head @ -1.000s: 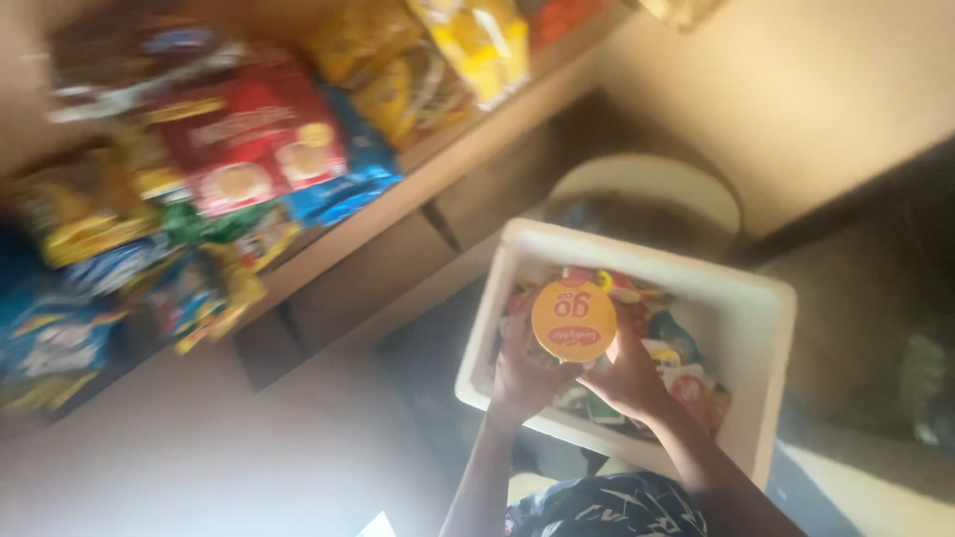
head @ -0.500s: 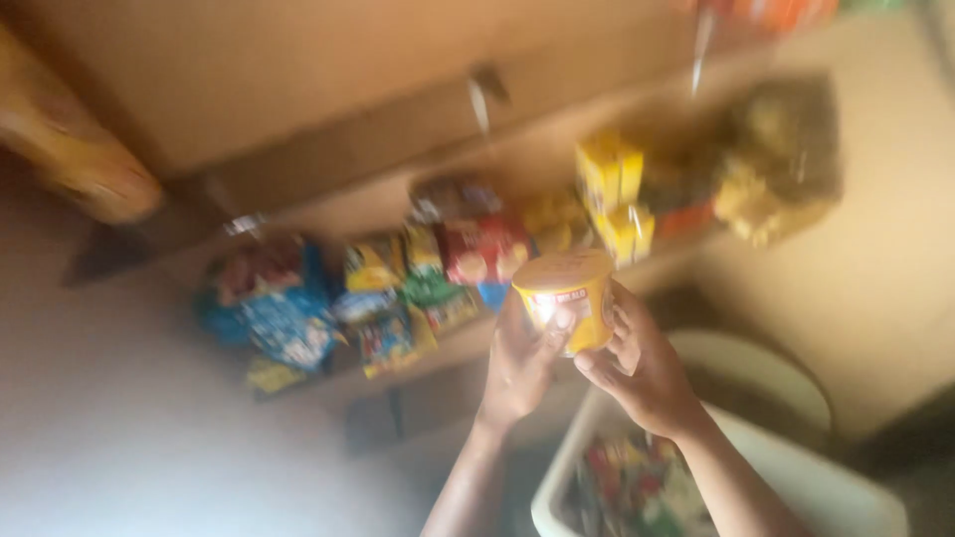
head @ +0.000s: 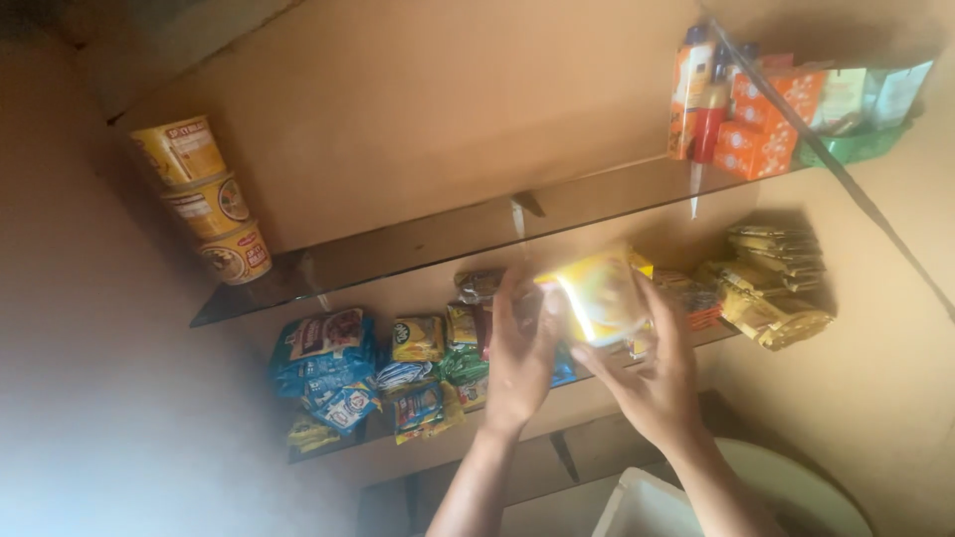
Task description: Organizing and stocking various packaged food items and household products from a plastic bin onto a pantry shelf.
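1. The yellow noodle cup [head: 602, 296] looked bright and washed out by light, a short round tub with a pale lid face and a yellow rim; its print was too blurred to make out.
2. It was held up in the air in front of the lower shelf [head: 637, 373], between the two hands, near the snack packets [head: 378, 383] lying on that shelf.
3. The cup lay tipped on its side: its axis ran roughly level, with the flat lid face turned toward the camera and slightly left.
4. The left hand [head: 519, 363] pressed against the cup's left edge, fingers [head: 517, 298] raised and wrapped along its side.
5. The right hand [head: 652, 383] cupped it from the right and below, fingers [head: 662, 313] spread along the far edge, so both hands were clamped on the cup.
6. Three similar cups [head: 204, 199] stood stacked on the glass shelf [head: 418, 244] above, well apart from the held one.
7. A white bin [head: 637, 507] sat below the forearms.
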